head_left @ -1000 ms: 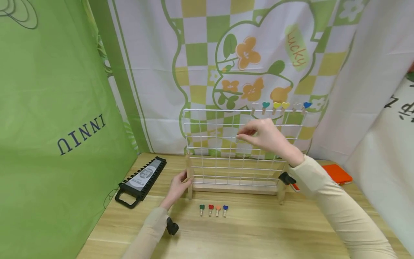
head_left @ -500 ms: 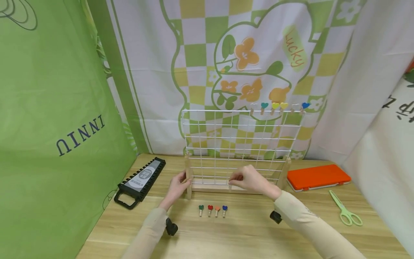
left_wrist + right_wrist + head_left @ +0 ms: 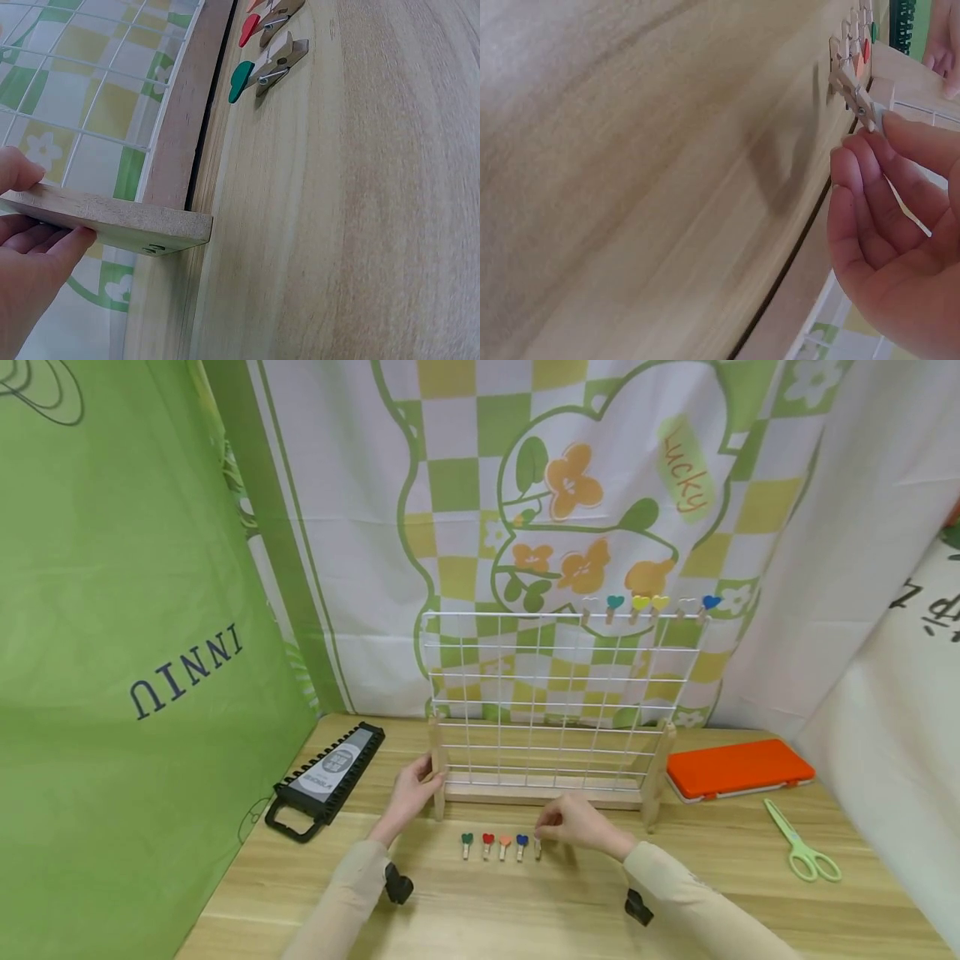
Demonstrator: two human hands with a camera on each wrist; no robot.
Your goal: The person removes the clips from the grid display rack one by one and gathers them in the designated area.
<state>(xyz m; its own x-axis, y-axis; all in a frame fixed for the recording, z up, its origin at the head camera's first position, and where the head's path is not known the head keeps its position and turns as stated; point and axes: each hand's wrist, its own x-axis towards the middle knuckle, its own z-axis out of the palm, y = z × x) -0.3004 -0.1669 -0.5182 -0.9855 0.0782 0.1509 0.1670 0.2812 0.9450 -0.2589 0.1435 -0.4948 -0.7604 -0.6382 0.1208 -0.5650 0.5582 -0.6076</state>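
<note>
A white wire grid rack point(image 3: 555, 678) with a wooden base stands on the table. My left hand point(image 3: 408, 793) grips its left wooden post point(image 3: 112, 217) between thumb and fingers. In front of the base, my right hand point(image 3: 576, 822) pinches a small wooden clothespin point(image 3: 857, 99) by its pale end, at the right end of a row on the tabletop. That row has clothespins with a green heart point(image 3: 467, 840), a red heart point(image 3: 488, 840), an orange heart point(image 3: 505, 842) and a blue heart point(image 3: 522, 841). Fingers hide most of the held clothespin's top in the head view.
Several heart clothespins, including a teal one point(image 3: 615, 603), are clipped along the grid's top right edge. A black toothed holder point(image 3: 330, 777) lies at left. To the right are an orange case point(image 3: 738, 768) and green scissors point(image 3: 801, 847). Fabric curtains point(image 3: 352, 527) hang behind.
My right hand has come down from before the middle of the grid to the tabletop, bringing the clothespin beside the blue-heart one. My left hand stays on the post.
</note>
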